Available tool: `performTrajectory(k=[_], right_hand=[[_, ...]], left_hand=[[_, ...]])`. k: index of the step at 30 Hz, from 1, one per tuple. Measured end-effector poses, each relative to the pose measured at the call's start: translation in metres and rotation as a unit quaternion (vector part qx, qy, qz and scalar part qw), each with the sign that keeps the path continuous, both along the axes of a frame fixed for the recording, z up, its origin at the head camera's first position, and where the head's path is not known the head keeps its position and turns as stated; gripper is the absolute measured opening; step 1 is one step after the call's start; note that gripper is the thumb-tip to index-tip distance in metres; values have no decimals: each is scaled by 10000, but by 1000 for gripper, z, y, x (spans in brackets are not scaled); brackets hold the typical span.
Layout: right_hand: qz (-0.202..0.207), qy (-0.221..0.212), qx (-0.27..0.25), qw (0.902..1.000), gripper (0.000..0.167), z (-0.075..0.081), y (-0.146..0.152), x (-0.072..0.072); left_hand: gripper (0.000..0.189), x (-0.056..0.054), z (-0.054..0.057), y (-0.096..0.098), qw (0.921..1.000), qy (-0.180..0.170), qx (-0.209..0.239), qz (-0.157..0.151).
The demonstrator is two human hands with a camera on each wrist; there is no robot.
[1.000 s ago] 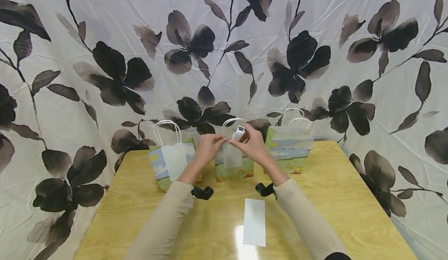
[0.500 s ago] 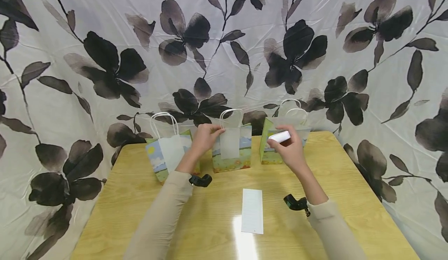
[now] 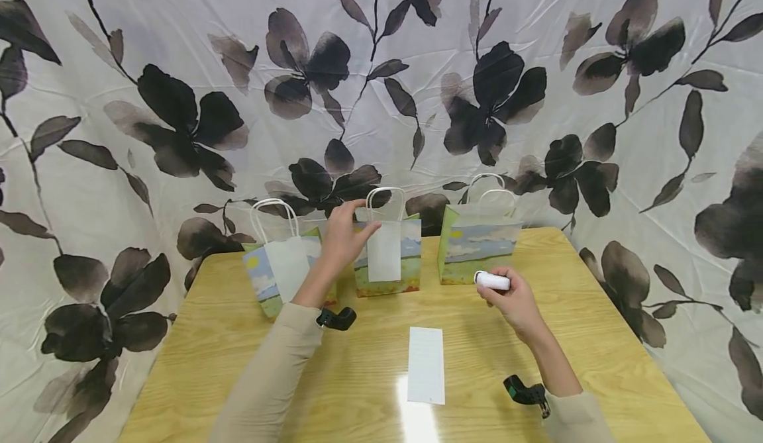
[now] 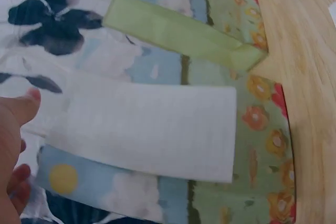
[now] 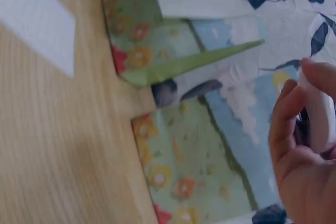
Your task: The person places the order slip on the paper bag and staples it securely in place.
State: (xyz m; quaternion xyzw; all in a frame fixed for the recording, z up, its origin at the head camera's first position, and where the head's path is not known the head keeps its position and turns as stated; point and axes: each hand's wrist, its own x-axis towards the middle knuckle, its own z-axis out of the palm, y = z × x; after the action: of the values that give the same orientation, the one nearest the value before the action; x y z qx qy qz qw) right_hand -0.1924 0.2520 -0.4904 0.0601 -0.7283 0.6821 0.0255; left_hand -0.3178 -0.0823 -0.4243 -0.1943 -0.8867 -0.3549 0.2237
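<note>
In the head view, my right hand (image 3: 517, 302) holds a small white stapler (image 3: 493, 281) between thumb and fingers, above the table in front of the right paper bag (image 3: 477, 251). My left hand (image 3: 344, 236) is at the upper left of the middle paper bag (image 3: 411, 254), thumb spread from the fingers, close to the bag's handle. A white paper slip (image 3: 384, 252) hangs on that bag's front; the left wrist view shows this slip (image 4: 152, 129) lying over the painted sky and meadow. The left bag (image 3: 260, 274) bears another white slip (image 3: 284, 264), partly behind my left forearm.
A loose lined paper slip (image 3: 426, 365) lies on the wooden table (image 3: 369, 377) in front of the bags. A floral curtain (image 3: 417, 65) hangs behind the table. White handles stand up from all three bags.
My right hand has carried the stapler away from the middle bag, to the right and down toward me. My left hand has released its pinch at the slip's top, its fingers spreading.
</note>
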Motion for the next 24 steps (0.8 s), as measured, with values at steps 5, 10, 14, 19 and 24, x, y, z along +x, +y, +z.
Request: performTrajectory(k=[5,10,14,19,24], right_hand=[[-674,373,1595,9842,34,-9,13,9],[-1356,542,2972,9436,35,-15,28,16],[-1665,347,3475,9221,40,-23,43,23],[-2011,351,3744,9045,44,-31,60,23],[-1976,-24,3945,8974,49,-39,77,28]], left_hand=[[44,25,10,0,9919,1240,111,236],[34,53,8,-3,9883,1439,442,242],[18,82,-8,-11,9960,862,229,-95],[10,112,-35,-32,9990,158,-262,-320],[12,138,-70,-63,9970,-452,-621,-38]])
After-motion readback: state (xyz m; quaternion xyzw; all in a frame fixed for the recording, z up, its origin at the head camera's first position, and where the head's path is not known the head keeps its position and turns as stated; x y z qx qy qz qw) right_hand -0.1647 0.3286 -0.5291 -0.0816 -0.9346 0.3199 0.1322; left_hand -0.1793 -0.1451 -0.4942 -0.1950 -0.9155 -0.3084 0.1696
